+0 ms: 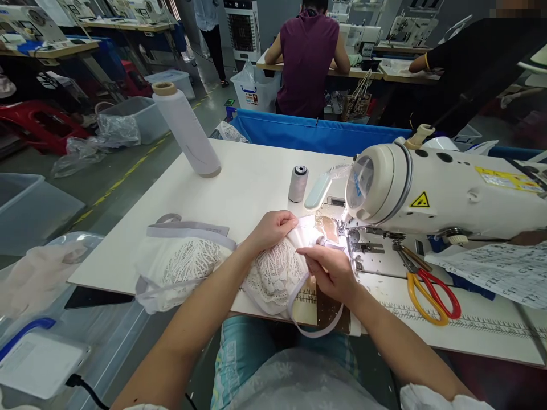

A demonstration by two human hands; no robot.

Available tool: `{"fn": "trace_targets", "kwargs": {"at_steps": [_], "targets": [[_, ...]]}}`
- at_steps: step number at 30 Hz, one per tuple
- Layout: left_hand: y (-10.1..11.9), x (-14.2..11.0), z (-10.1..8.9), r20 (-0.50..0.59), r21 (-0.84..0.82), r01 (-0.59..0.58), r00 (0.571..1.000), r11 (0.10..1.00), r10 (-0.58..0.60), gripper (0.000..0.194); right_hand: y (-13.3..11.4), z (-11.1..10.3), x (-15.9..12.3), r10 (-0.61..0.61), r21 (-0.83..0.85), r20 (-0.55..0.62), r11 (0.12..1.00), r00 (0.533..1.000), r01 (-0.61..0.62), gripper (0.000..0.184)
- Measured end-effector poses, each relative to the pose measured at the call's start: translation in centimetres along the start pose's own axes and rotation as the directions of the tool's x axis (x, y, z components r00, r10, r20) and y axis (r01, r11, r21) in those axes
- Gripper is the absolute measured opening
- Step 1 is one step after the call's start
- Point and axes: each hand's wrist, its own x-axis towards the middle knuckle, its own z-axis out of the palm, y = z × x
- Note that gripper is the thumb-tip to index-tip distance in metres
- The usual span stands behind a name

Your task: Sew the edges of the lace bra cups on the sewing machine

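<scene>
"Lace under both hands?"

"Yes: a rounded white lace cup with pale lilac-grey edging (pixel 276 276), at the near edge of a white sewing table (pixel 252 171). Call that cup the middle of the dial."

"And the left hand (pixel 273 230)?"

"Narrow, at twelve o'clock on the cup, thumb and fingers pinching its smooth white upper end."

"The right hand (pixel 331 272)?"

"Toward two o'clock, fingers bent and close together, touching the cloth. I cannot tell whether the fingertips are closed on anything. A thin lilac-grey strap (pixel 316 334) loops below, between five and six o'clock."

"What sits farther out at two?"

"A glossy cream-white sewing machine head (pixel 444 191) with a yellow warning triangle (pixel 420 200). Its lit stitching area is just beside the cup's upper end."

"Scissors?"

"Between three and four o'clock, a metal pair with one yellow and one red handle (pixel 422 274)."

"Thread?"

"A small grey-white spool with a black top (pixel 298 184) stands at twelve; a tall white cone of thread (pixel 187 131), between ten and eleven."

"Nine o'clock?"

"Another white lace cup with lilac-grey bands (pixel 183 259). The left forearm (pixel 200 302) hides whether the two cups join."
</scene>
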Motion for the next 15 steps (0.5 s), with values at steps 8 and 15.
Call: {"fn": "trace_targets", "kwargs": {"at_steps": [8, 15], "targets": [[0.4, -0.4, -0.1, 0.025, 0.014, -0.008, 1.000, 1.000, 0.007, 0.028, 1.4, -0.3, 0.2, 0.379, -0.190, -0.220, 0.887, 0.899, -0.420, 0.028], [0.6, -0.6, 0.1, 0.013, 0.048, -0.047, 0.999, 0.998, 0.046, 0.025, 1.8, 0.5, 0.3, 0.234, -0.435, -0.177, 0.853, 0.956, -0.289, 0.021]]}}
